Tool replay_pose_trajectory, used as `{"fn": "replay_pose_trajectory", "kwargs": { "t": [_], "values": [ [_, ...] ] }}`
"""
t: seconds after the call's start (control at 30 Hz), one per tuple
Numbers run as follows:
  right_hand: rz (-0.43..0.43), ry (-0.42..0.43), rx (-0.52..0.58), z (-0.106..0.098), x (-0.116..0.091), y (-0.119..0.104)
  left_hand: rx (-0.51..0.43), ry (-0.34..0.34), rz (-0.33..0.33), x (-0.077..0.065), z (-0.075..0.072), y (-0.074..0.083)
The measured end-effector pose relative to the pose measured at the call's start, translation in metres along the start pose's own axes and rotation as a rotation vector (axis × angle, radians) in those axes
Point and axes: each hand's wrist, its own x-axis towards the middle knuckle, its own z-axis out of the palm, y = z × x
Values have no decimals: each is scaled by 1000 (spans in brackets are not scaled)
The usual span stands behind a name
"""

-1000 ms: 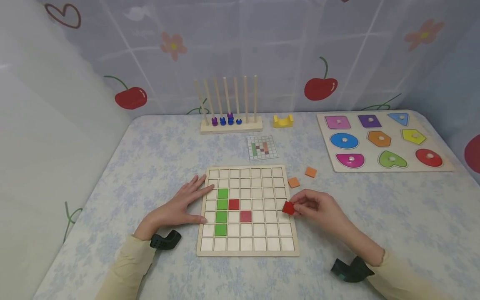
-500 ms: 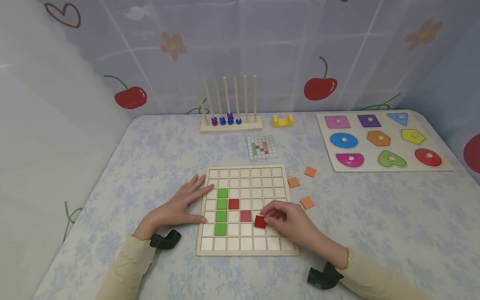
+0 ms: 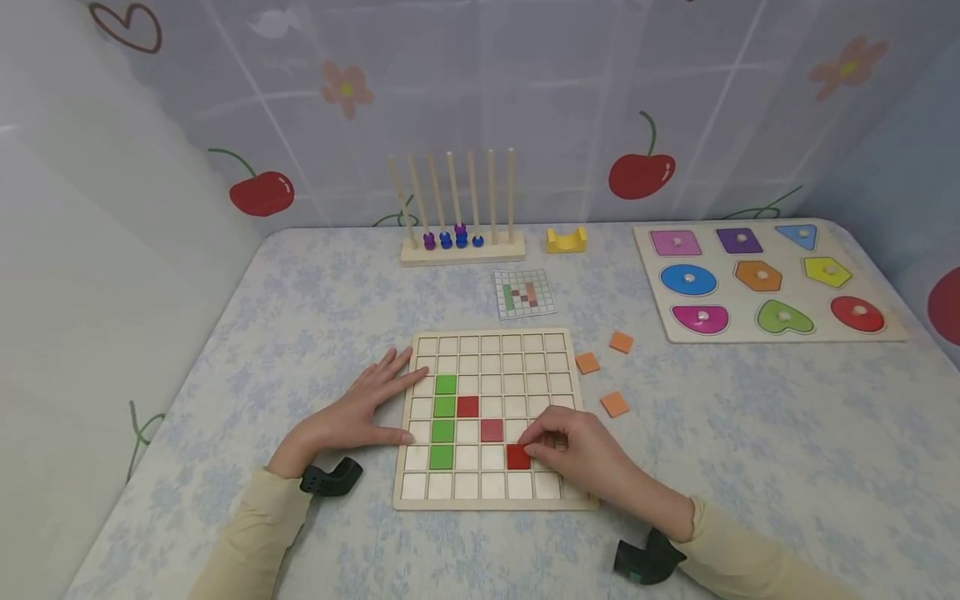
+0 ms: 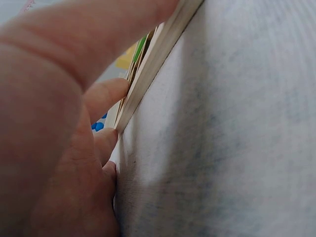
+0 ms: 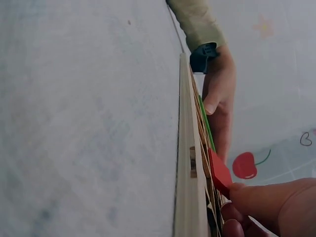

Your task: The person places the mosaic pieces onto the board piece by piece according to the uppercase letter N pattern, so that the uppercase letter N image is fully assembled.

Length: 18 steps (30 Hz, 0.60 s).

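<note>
A wooden grid board [image 3: 495,504] lies on the table with a column of several green tiles [image 3: 442,431] in its left part. Stepping down to the right of the column are a red tile [image 3: 468,407] and a pinkish-red tile [image 3: 492,431]. My right hand [image 3: 581,450] pinches another red tile [image 3: 517,457] over a cell one step lower and further right. In the right wrist view this held tile [image 5: 219,173] is tilted, its far edge at the grid and its near edge raised under my thumb. My left hand [image 3: 352,417] rests with spread fingers along the board's left edge.
Three orange tiles [image 3: 615,404] lie right of the board. Behind it are a small printed grid card [image 3: 525,294], a pegged bead stand [image 3: 462,252] and a yellow block [image 3: 566,242]. A shape puzzle board [image 3: 772,287] occupies the back right.
My right hand has carried the red tile left from the board's right edge, then slightly down to its present cell. The third orange tile has come into view. My left hand stays put.
</note>
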Motion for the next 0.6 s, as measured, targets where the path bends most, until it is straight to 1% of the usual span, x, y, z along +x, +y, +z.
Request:
{"fn": "replay_pose_trajectory", "kwargs": {
  "t": [0.1,0.2,0.27,0.37,0.47,0.6],
  "values": [
    [-24,16,-26,-2,2,1,-1,2,-2,0,0,0],
    [-4,32,-21,-11,3,1,-3,4,-3,0,0,-1],
    [25,55,-12,-22,5,2,-2,2,-3,0,1,-2],
    [66,110,-11,-44,6,9,-1,1,0,0,1,-2],
    [109,151,-55,-66,4,21,-1,4,10,0,1,-2],
    [166,141,-139,-87,-3,39,0,9,22,0,0,-1]
  ]
}}
